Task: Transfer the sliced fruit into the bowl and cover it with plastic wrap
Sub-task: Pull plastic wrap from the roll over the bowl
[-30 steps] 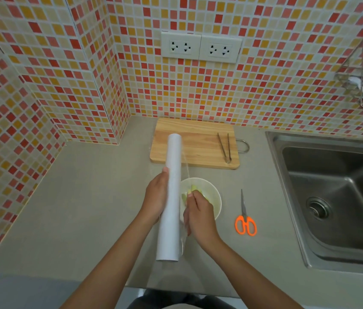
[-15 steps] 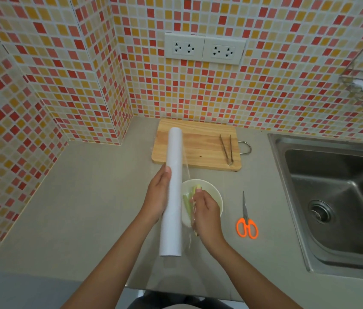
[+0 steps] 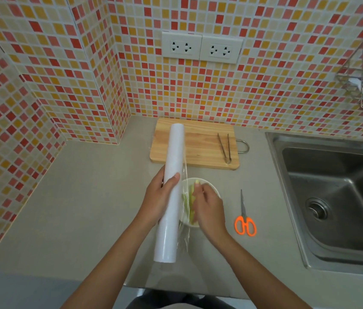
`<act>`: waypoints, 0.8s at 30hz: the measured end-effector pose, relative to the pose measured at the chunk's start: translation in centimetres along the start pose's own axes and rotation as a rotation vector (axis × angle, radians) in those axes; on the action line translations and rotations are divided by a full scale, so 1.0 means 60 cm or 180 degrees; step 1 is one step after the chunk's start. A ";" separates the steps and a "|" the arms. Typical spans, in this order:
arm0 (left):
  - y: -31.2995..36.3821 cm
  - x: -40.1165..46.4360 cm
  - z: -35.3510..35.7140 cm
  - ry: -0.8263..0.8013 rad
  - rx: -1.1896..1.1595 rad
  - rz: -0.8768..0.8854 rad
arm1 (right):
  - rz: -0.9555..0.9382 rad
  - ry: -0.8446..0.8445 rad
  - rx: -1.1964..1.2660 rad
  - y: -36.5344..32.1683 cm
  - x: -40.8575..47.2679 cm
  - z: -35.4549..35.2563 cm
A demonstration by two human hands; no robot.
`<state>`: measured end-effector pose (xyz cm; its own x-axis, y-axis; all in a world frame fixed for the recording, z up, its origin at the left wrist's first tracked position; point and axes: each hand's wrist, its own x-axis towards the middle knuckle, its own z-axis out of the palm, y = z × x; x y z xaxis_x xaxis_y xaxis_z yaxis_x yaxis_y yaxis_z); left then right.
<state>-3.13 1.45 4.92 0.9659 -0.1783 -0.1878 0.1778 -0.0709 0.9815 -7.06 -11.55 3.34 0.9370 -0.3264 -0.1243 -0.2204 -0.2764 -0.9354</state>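
Observation:
A long white roll of plastic wrap (image 3: 170, 195) is held lengthwise above the counter, and my left hand (image 3: 158, 197) grips it round its middle. My right hand (image 3: 208, 207) pinches the loose clear film edge (image 3: 185, 219) just right of the roll, over the bowl. The white bowl (image 3: 211, 189) sits on the counter below both hands, with pale green fruit slices (image 3: 191, 200) partly visible inside. Much of the bowl is hidden by the roll and my right hand.
A wooden cutting board (image 3: 198, 143) with metal tongs (image 3: 224, 147) lies behind the bowl. Orange-handled scissors (image 3: 244, 218) lie to the right on the grey counter (image 3: 87, 208). A steel sink (image 3: 336, 197) fills the right side. Tiled walls close the back and left.
My right hand has drawn the film edge slightly away from the roll over the bowl. The view has shifted a little; the roll stays in my left hand.

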 end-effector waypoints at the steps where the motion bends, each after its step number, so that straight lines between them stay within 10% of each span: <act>1: 0.000 -0.003 0.003 -0.0026 0.0008 0.0019 | 0.0025 0.0070 -0.0032 -0.011 0.017 -0.003; 18: -0.002 -0.024 0.014 -0.0133 0.0127 0.0234 | 0.0009 0.0144 0.0717 -0.045 0.098 0.012; 24: -0.006 -0.031 0.019 -0.0158 0.0138 0.0229 | -0.0478 0.0046 -0.0477 -0.061 0.135 0.003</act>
<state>-5.23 0.68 4.89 0.9651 -0.2329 -0.1197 0.0991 -0.0984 0.9902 1.36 -13.02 5.70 0.9586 -0.2841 0.0184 -0.1175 -0.4539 -0.8833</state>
